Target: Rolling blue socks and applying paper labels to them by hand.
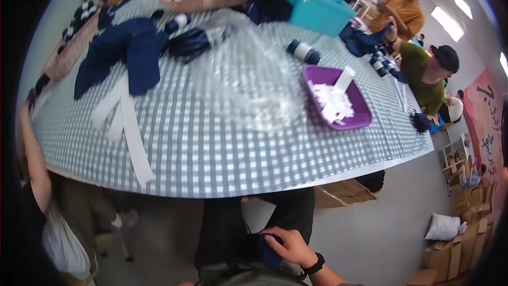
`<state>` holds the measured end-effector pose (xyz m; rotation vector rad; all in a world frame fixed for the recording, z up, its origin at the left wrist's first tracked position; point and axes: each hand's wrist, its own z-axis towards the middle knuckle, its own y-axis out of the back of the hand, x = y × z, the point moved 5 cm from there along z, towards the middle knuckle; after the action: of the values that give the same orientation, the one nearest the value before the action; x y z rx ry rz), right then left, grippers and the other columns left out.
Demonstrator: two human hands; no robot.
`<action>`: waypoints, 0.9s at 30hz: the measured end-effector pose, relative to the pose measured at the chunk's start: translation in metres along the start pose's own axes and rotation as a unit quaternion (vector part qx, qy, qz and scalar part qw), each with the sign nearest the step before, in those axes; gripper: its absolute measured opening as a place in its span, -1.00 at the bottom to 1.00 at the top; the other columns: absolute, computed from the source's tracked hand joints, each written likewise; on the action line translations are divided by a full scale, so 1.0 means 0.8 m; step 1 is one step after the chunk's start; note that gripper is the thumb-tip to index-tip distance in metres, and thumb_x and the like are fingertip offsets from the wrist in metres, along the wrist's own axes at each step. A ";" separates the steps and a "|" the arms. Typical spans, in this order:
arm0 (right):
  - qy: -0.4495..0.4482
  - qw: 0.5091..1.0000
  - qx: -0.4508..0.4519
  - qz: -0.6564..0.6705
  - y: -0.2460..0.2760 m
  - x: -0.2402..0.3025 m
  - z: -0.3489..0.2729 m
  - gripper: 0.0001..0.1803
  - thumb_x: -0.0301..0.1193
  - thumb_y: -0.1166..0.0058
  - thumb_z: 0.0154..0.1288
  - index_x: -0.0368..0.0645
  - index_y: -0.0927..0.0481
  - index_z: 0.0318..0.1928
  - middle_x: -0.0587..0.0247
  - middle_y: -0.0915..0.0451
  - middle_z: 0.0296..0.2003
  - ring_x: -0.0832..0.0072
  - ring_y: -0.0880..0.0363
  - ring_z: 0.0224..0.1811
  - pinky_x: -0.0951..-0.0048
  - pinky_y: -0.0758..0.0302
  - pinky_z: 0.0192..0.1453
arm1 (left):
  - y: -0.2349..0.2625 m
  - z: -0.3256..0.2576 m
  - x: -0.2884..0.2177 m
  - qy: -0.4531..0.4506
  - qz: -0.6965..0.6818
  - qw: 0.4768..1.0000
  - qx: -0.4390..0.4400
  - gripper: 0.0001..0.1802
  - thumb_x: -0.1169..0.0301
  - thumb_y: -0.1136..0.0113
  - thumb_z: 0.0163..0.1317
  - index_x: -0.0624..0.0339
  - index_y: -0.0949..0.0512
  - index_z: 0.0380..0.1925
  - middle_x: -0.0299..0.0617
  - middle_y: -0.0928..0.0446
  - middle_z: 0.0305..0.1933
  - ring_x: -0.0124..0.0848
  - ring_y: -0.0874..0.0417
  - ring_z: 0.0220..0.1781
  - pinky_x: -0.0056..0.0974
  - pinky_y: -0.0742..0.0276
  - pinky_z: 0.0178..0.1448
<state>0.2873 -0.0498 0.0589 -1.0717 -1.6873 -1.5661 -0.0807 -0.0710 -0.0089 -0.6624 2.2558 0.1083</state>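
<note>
Over my lap my right hand, a black band at its wrist, is closed on a piece of navy cloth, with the thumb on top. A white flat piece lies on my dark trousers just above that hand. Of my left side only a sliver of skin shows at the lower edge; the left hand itself is out of the picture. In front of me stands a table with a checked cloth. On it are a crumpled clear plastic bag and a purple basket holding white paper strips.
Long white strips and navy cloth lie at left. A banded navy roll sits near the basket. Farther back stand a pink basket and turquoise bin. People work around the table; cardboard boxes stand at right.
</note>
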 end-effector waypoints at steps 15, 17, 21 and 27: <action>0.067 0.993 -0.065 0.072 0.030 0.050 -0.039 -0.77 -0.38 -0.05 0.39 -0.27 -0.64 -0.10 -0.10 -0.66 -0.29 0.04 -0.66 -0.29 0.24 -0.55 -0.21 | 0.001 -0.003 -0.027 -0.021 0.036 0.999 -0.004 -0.88 0.53 -0.44 -0.01 0.31 -0.64 -0.55 -0.25 -0.60 -0.55 -0.54 -0.59 -0.46 -0.33 -0.54 -0.34; 0.044 0.994 -0.048 0.086 0.029 0.049 -0.036 -0.73 -0.33 -0.03 0.41 -0.26 -0.62 -0.06 -0.10 -0.65 -0.27 0.01 -0.66 -0.21 0.21 -0.55 -0.12 | 0.002 0.000 -0.018 -0.023 0.034 0.999 -0.008 -0.87 0.55 -0.44 -0.01 0.31 -0.63 -0.55 -0.25 -0.60 -0.54 -0.53 -0.59 -0.46 -0.33 -0.55 -0.33; 0.070 0.993 -0.049 0.080 0.028 0.048 -0.047 -0.75 -0.33 -0.04 0.40 -0.25 -0.63 -0.09 -0.09 -0.66 -0.28 0.03 -0.66 -0.25 0.22 -0.55 -0.17 | -0.004 -0.004 -0.007 -0.033 0.037 0.996 -0.068 -0.84 0.57 -0.47 -0.04 0.30 -0.61 -0.55 -0.27 -0.59 -0.54 -0.53 -0.59 -0.45 -0.33 -0.55 -0.33; 0.091 0.994 -0.003 0.060 0.006 0.047 -0.031 -0.74 -0.30 -0.03 0.41 -0.21 -0.63 -0.09 -0.05 -0.66 -0.27 0.03 -0.66 -0.26 0.20 -0.56 -0.17 | -0.005 -0.010 -0.023 -0.044 -0.074 0.996 -0.009 -0.85 0.56 -0.45 -0.01 0.26 -0.59 -0.52 -0.27 -0.59 -0.51 -0.55 -0.55 -0.45 -0.36 -0.48 -0.38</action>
<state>0.2700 -0.0681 0.0963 -0.9831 -1.4695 -1.5434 -0.0735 -0.0686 0.0101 -0.8167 2.1167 0.0828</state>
